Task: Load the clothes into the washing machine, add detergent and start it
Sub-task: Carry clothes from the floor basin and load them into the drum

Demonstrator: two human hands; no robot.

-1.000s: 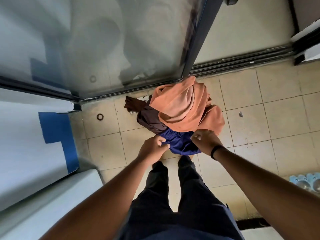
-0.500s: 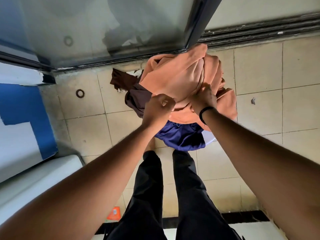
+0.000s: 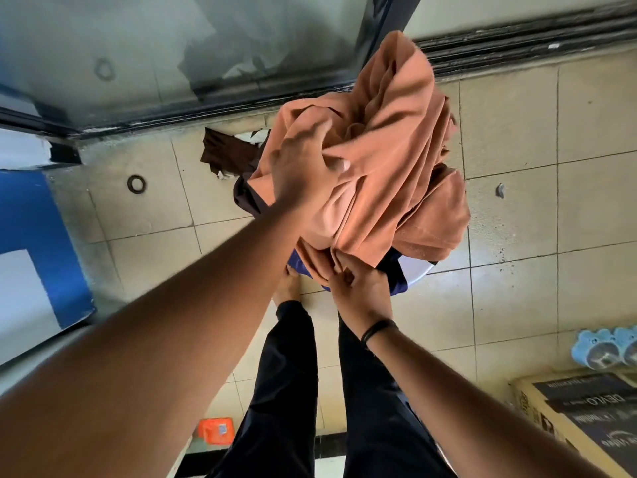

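**Gathering the clothes pile off the floor, load step not begun**

Orange garment (image 3: 389, 157) sat on top of a bundled heap, over a dark brown piece (image 3: 224, 153) and a blue/purple piece (image 3: 396, 274), with a white rim (image 3: 418, 272) peeking out underneath, maybe a basin, cannot tell. Heap was over the tiled floor (image 3: 517, 305) near the sliding door track (image 3: 517, 43). Left hand (image 3: 303, 167) lay on the orange cloth with fingers spread, thumb pressed into a fold. Right hand (image 3: 358, 288) pinched the lower orange edge, fingers curled round it.

Judged step: collecting the load. The white and blue surface (image 3: 34, 243) at far left may be the machine, unclear. Next move would need both hands under the bundle so the loose brown piece doesn't trail, then a carry to the drum. Orange packet (image 3: 215, 431) on the floor by the feet may be detergent, unclear.
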